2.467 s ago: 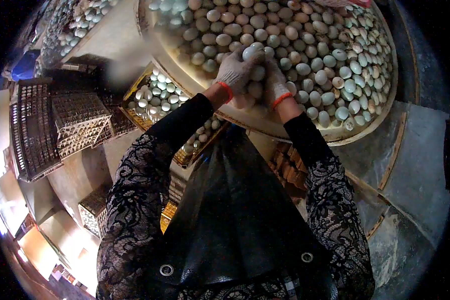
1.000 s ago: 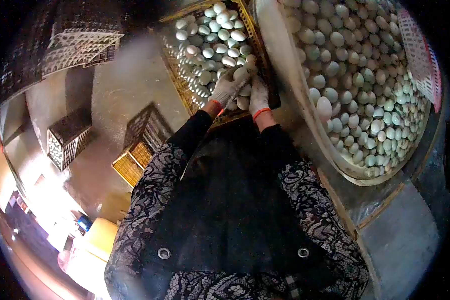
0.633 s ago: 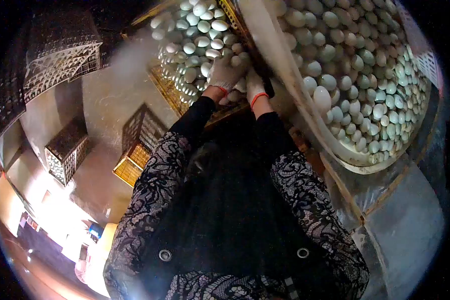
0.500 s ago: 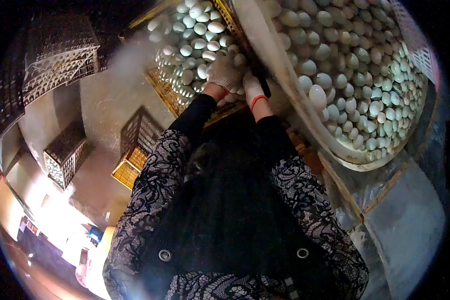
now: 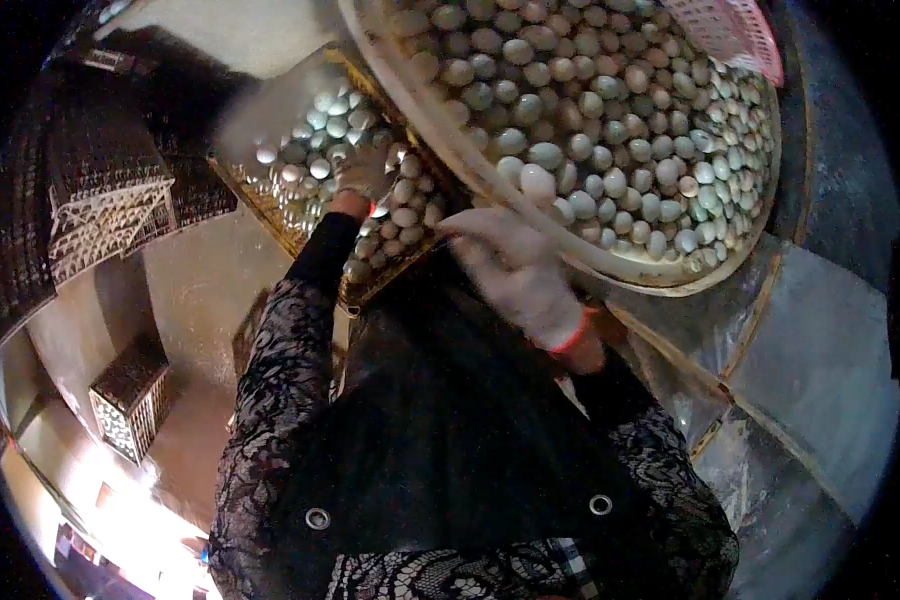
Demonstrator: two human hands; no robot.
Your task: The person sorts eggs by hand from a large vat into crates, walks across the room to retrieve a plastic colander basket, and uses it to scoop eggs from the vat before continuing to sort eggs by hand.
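Observation:
My left hand, in a pale knit glove with a red band at the wrist, reaches in among the eggs of a yellow crate. Its fingers are dim and blend with the eggs, so whether it grips one cannot be made out. Between the crate and a big round tub is my right hand, gloved and blurred by motion. Its fingers stretch toward the crate's near corner, with no egg visible in them. Whitish and pale green eggs fill the tub.
A pink and white plastic basket rests at the tub's far edge. Stacked dark crates stand at the left, and a smaller crate holding eggs sits on the floor. Grey sheeting lies at the right.
My hands were close together over the crate. Now the right has moved back and right, away from the crate, while the left stays among the eggs. The view has shifted, too.

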